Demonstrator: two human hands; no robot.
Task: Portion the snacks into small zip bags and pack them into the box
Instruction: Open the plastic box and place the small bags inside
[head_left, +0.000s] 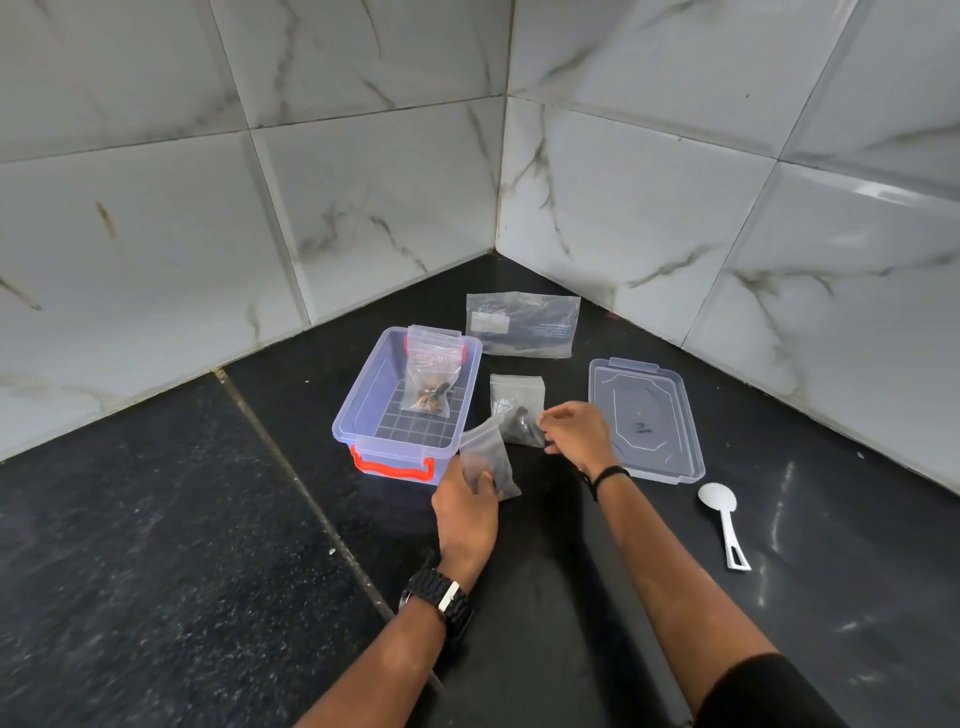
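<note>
l hand (464, 503) round zip bag (488, 457), r hand (576, 434) curled

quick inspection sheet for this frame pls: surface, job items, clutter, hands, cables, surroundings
Surface: dark speckled stone counter, glossy, with a seam running across it.
Job's things: clear box open, red latch at its near end, one filled zip bag leaning inside; lid lying flat to the right; large flat pouch behind the box; small zip bag stack beside the box; white spoon at the right.
Clutter: nothing seen.
Hands: left hand holds an empty-looking zip bag; right hand pinches a bag with dark contents.
Cables: nothing seen.
Surroundings: marbled wall tiles meeting in a corner.
</note>
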